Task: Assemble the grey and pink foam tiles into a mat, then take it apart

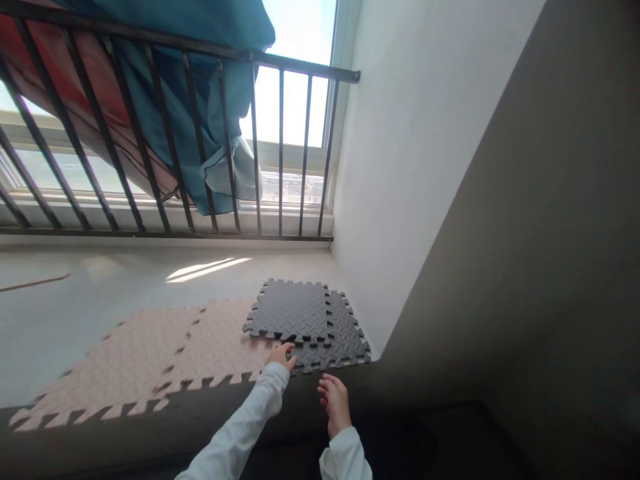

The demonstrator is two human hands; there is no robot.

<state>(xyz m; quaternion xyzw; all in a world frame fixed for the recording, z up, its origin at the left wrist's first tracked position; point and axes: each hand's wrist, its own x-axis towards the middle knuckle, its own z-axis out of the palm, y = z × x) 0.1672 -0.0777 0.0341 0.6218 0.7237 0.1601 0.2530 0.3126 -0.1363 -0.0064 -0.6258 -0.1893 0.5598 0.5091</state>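
Observation:
My left hand [281, 357], in a white sleeve, reaches to the seam between a pink foam mat tile [220, 340] and a dark grey foam mat tile [347, 327]. Its thumb and fingers are apart and rest at the grey tile's near left corner. On top of these two lies another grey foam tile [293, 310], offset to the left and overlapping both. My right hand [334, 403] hangs just in front of the ledge, below the grey tile's near edge. Its fingers are loosely curved, apart, with nothing in them.
A second pink tile [120, 360] joins on at the left, its toothed edge jutting over the ledge [30, 340]. Black railing [280, 147] stands behind, with blue and red cloth [165, 100] against the window. A white wall [400, 133] bounds the right side.

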